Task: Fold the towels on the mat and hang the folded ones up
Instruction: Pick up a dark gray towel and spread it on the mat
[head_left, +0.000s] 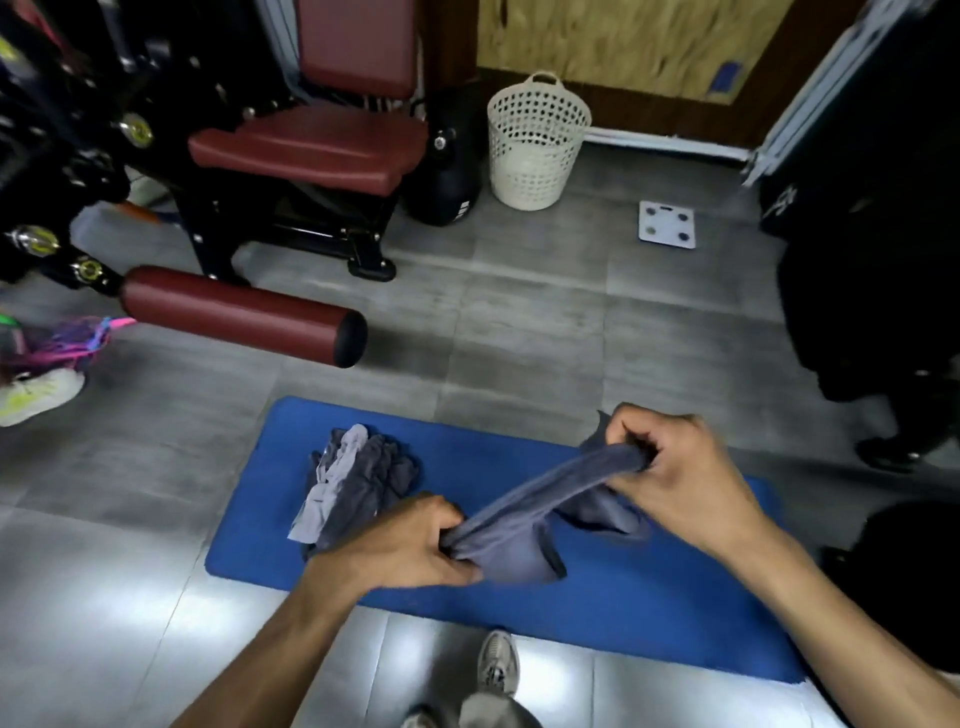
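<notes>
The gym machine (291, 156) with its red seat and roller pad fills the far left of the grey floor. Nearer me lies the blue mat (649, 613), and on its left part sits a crumpled pile (353, 483) of grey towels, unfolded. Against the back wall stands a white basket (535, 140) with a perforated wall (I cannot tell what is inside, if anything), and right of it a white scale (667, 224) lies flat on the floor.

I hold one grey towel (550, 499) stretched in the air above the mat. My right hand (685, 478) pinches its upper end, fingers curled tight round the bunched cloth. My left hand (410, 545) grips the lower end the same way, thumb pressing the fabric, and a loose flap hangs below it. My shoe (497, 661) stands just short of the mat's near edge.
</notes>
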